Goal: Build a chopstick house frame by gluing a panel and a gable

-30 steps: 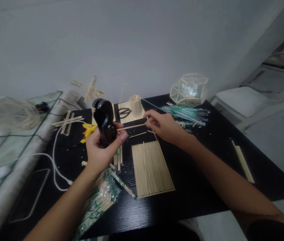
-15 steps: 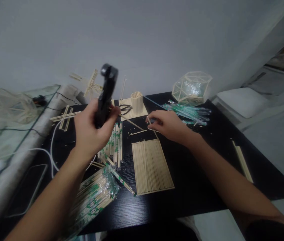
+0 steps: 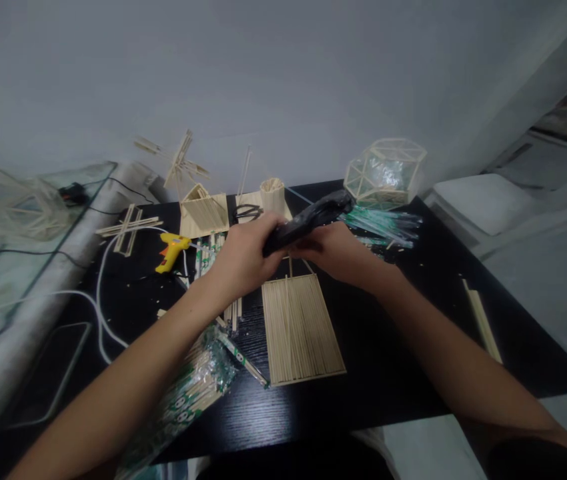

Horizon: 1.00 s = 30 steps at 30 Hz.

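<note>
My left hand point(image 3: 247, 257) is closed around a long black hand tool point(image 3: 308, 220), whose exact kind I cannot make out. The tool points to the right, reaching over my right hand point(image 3: 346, 252). The fingers of my right hand are pinched, partly hidden behind the tool, on a thin wooden stick whose lower part shows beneath them. Just below both hands lies a flat panel of thin wooden sticks point(image 3: 303, 330) on the black table, with one loose stick lying lengthwise on it.
A yellow glue gun point(image 3: 172, 252) with a white cable lies left of my hands. Wrapped chopsticks point(image 3: 198, 383) are at front left. Behind stand a stick-built cup point(image 3: 272, 195), a slatted box point(image 3: 206, 212) and a geometric stick frame point(image 3: 386, 172). Green-and-clear wrappers point(image 3: 383, 225) lie at back right.
My left hand has moved right and swung the black tool from upright to nearly level, beside my right hand. The yellow glue gun and slatted box have come into sight. My right hand has barely moved.
</note>
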### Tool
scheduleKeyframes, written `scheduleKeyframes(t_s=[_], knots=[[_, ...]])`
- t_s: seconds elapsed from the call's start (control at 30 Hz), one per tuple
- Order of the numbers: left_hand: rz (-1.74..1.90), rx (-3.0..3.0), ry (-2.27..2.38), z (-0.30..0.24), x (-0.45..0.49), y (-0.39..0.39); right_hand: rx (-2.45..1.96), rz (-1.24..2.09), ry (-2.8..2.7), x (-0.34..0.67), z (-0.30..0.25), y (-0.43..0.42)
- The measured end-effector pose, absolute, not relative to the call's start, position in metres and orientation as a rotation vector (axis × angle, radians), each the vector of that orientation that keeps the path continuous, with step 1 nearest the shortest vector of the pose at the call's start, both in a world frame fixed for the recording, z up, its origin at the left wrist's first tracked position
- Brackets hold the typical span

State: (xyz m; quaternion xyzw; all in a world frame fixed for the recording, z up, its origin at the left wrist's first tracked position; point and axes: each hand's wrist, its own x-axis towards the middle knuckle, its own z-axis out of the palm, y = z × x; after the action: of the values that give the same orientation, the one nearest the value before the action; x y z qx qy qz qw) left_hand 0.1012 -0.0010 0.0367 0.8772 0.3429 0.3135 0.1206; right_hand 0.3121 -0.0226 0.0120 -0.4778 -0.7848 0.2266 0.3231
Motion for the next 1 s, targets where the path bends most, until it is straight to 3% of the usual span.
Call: scheduleKeyframes(t_s=[1.0], knots=[[0.963,2.582,0.98,0.025,0.104,0.008,-1.225,0.586,-2.1,0.317,0.013,-0.023]])
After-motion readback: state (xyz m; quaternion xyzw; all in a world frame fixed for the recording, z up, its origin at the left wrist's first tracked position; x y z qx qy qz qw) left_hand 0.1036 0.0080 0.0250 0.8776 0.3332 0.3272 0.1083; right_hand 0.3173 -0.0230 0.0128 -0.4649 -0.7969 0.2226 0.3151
